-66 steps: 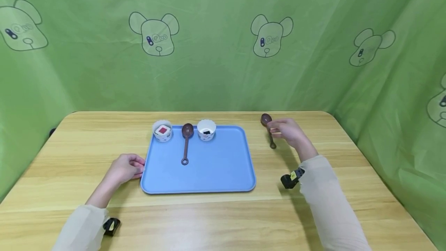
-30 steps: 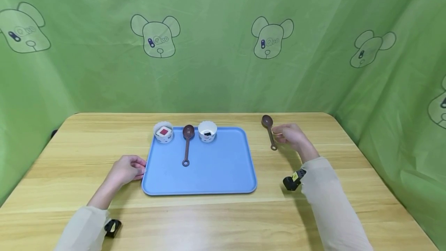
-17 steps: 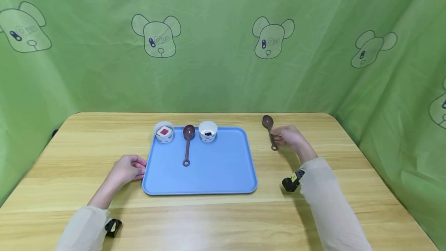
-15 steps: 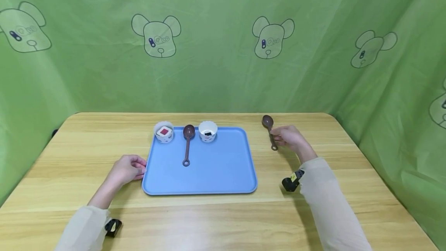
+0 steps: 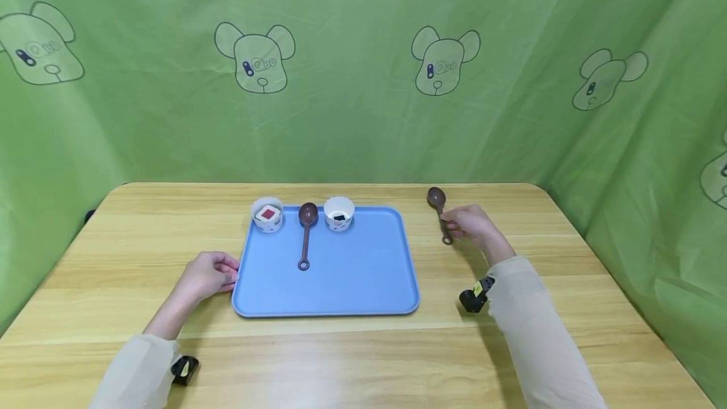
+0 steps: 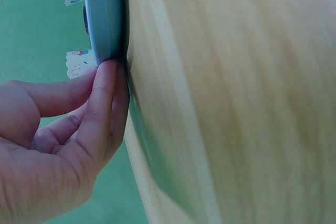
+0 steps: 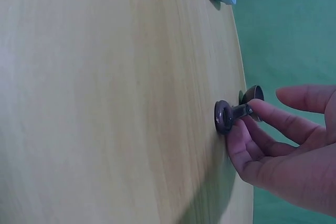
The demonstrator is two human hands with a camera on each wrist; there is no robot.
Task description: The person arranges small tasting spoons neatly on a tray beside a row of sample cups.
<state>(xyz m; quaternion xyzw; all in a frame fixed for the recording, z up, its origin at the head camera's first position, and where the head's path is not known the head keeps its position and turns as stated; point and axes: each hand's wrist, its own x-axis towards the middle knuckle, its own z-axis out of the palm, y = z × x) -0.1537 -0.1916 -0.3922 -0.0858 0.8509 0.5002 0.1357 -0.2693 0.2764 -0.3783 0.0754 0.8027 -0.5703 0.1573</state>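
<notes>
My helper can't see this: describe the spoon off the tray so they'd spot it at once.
On the wooden table, find the blue tray, then look past its right side, near the table's far edge. There is a brown spoon, bowl toward that edge, ring-ended handle nearer. Unlike the second spoon, lying on the tray, this one is off it, with the right grip at its handle.

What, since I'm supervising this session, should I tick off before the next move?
1. Left grip at the blue tray: ok, touching its left edge.
2. Right grip at the loose spoon: ok, touching its handle.
3. Firmness of that hold: cannot tell.
4. Both spoons on the tray: not ok, the loose spoon is beside it, to the right.
5. Left cup and right cup upright: ok.
6. Tray spoon lying flat, bowl between the cups: ok.
</notes>
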